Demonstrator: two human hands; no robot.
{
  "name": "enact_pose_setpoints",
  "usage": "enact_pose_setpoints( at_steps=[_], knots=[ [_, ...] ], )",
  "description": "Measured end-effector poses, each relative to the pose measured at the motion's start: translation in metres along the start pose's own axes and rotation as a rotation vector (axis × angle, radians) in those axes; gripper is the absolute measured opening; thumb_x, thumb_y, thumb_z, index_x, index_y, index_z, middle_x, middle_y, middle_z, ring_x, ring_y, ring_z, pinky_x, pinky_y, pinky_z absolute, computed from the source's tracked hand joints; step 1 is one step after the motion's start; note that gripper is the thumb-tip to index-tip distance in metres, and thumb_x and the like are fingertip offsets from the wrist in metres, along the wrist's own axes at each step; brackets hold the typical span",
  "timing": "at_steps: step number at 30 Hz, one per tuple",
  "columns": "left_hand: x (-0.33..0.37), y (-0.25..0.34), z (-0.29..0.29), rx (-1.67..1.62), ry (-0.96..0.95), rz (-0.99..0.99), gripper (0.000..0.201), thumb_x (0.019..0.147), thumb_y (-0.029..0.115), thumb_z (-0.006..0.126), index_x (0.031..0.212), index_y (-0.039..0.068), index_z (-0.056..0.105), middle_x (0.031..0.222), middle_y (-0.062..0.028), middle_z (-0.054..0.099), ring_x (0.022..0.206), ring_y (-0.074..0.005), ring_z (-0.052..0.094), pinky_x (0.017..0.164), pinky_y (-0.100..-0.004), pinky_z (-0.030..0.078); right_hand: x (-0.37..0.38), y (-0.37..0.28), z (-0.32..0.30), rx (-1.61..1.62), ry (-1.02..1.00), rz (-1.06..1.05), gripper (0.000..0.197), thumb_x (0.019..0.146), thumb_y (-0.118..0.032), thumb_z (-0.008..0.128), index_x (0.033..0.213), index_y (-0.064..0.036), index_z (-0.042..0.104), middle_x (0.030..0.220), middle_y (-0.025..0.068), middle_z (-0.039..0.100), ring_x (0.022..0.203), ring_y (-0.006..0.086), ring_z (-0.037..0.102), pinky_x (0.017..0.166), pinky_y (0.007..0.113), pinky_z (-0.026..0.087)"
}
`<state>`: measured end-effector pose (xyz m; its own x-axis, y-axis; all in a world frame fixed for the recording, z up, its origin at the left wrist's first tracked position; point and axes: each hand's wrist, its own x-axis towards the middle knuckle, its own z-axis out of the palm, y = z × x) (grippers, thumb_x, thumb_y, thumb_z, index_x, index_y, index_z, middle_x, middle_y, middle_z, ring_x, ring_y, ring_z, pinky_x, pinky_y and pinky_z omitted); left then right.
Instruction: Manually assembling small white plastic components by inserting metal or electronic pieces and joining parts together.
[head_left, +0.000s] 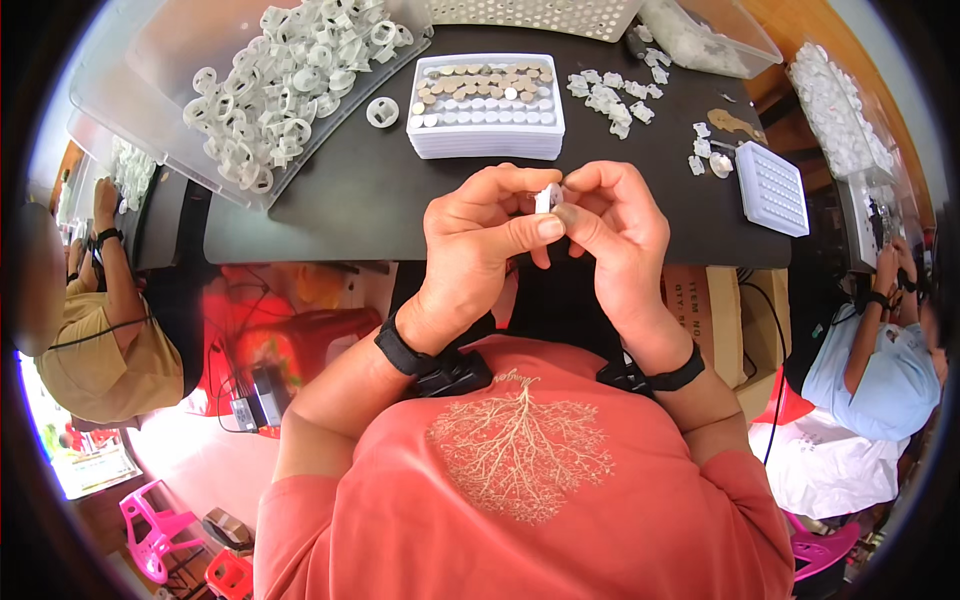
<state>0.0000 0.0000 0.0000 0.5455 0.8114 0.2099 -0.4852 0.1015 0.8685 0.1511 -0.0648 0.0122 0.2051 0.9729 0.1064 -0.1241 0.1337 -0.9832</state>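
Head view: a small white part, held over the black table near its front edge
Left hand: thumb and forefinger pinching the part
Right hand: thumb and forefinger gripping its right side
Tray stack: white, beyond the hands, bearing round discs
Clear bin: left of that, heaped with plastic pieces

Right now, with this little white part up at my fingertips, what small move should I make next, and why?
I'd probably tilt the small white part slightly with the right hand while the left hand steadies it: both hands meet at it from opposite sides, and their fingers hide much of it.
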Motion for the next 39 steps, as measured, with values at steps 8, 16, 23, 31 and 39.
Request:
enact_pose_setpoints(
  at_steps=[8, 16, 23, 31, 39],
  knots=[
    [-0.003, 0.001, 0.001, 0.002, -0.004, -0.008, 0.032, 0.085, -0.008, 0.070, 0.117, -0.005, 0.066, 0.100, -0.0105, 0.066, 0.081, -0.0155, 0.064, 0.057, -0.0263, 0.056, -0.002, -0.001, 0.003, -0.115, -0.075, -0.351, 0.004, 0.096, 0.003, 0.061, 0.096, 0.0019, 0.057, 0.096, 0.0051, 0.054, 0.073, 0.0105, 0.062, 0.060, 0.024, 0.052],
    [-0.004, 0.003, -0.001, 0.046, -0.013, -0.029, 0.031, 0.084, -0.006, 0.072, 0.115, -0.005, 0.066, 0.098, -0.0091, 0.065, 0.079, -0.0144, 0.063, 0.056, -0.0254, 0.055, 0.009, 0.000, -0.005, -0.444, -0.127, -0.694, 0.010, 0.093, 0.003, 0.065, 0.100, -0.0013, 0.060, 0.092, 0.0076, 0.054, 0.074, 0.0154, 0.058, 0.061, 0.028, 0.051],
    [-0.003, 0.000, 0.002, 0.037, -0.013, 0.009, 0.032, 0.083, -0.009, 0.071, 0.114, -0.003, 0.068, 0.097, -0.0068, 0.063, 0.079, -0.0124, 0.061, 0.056, -0.0240, 0.055, 0.006, 0.006, -0.005, -0.364, -0.075, -0.598, 0.008, 0.093, 0.004, 0.064, 0.097, -0.0011, 0.058, 0.092, 0.0065, 0.054, 0.075, 0.0143, 0.057, 0.062, 0.028, 0.051],
    [-0.001, -0.001, 0.002, 0.052, 0.004, 0.015, 0.033, 0.083, -0.010, 0.072, 0.115, -0.002, 0.069, 0.097, -0.0062, 0.063, 0.079, -0.0120, 0.060, 0.057, -0.0238, 0.055, 0.006, 0.010, 0.000, -0.276, -0.041, -0.538, 0.007, 0.095, 0.005, 0.061, 0.096, -0.0002, 0.056, 0.093, 0.0059, 0.054, 0.074, 0.0107, 0.057, 0.061, 0.026, 0.051],
    [-0.004, 0.004, 0.003, 0.067, 0.041, -0.054, 0.031, 0.082, -0.009, 0.073, 0.112, -0.003, 0.068, 0.099, -0.0095, 0.066, 0.076, -0.0145, 0.063, 0.057, -0.0255, 0.053, 0.006, 0.007, 0.002, -0.279, -0.061, -0.531, 0.006, 0.097, 0.004, 0.059, 0.096, -0.0003, 0.055, 0.092, 0.0058, 0.052, 0.069, 0.0103, 0.058, 0.058, 0.026, 0.051]
  ],
)
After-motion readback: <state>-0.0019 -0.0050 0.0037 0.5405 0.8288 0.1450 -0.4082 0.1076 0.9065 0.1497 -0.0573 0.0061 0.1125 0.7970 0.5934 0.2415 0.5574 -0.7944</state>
